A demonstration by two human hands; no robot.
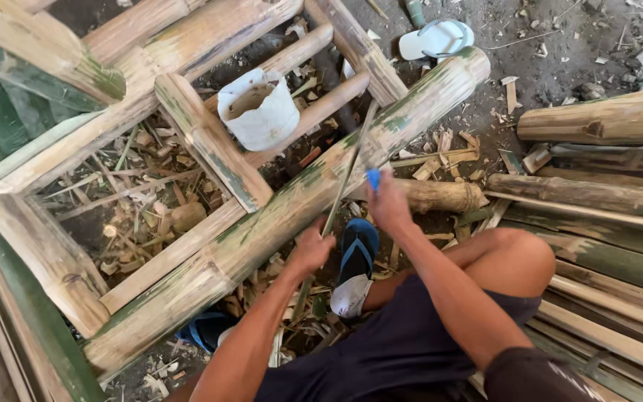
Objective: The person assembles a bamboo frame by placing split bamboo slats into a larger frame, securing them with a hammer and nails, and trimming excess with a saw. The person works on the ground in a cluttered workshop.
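Observation:
My left hand grips a thin bamboo strip that rises up and right across a thick green bamboo pole. My right hand holds a blue-handled tool, probably a knife, against that strip just above the left hand. The tool's blade is blurred and hard to make out. The pole is part of a frame of joined bamboo lying on the ground. My bent right knee is at the right, and my foot in a blue sandal rests below the hands.
A white plastic container sits inside the frame. Split bamboo slats and a thick pole are stacked at the right. A white sandal lies on the dirt at the top. Shavings and offcuts litter the ground.

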